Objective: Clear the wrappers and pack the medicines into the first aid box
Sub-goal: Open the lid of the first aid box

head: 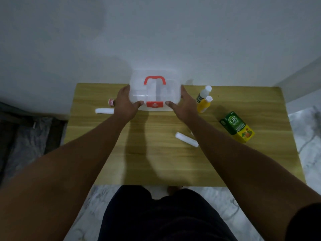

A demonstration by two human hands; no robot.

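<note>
A clear plastic first aid box [154, 91] with a red handle and red latch stands at the far middle of the wooden table [156, 162], against the wall. My left hand [126, 104] grips its left side and my right hand [182, 106] grips its right side. Left of the box lie a small red-labelled bottle [111, 102] and a white roll [104, 111]. To the right stand a white bottle [204, 93] and a yellow bottle [205, 104]. A green and yellow medicine carton [237, 126] lies further right. Another white roll [186, 139] lies partly under my right forearm.
The table stands against a white wall, with its near edge at my legs. A marble-patterned floor [309, 145] shows at the right and below. Dark cloth or bedding [26, 136] lies on the floor at the left.
</note>
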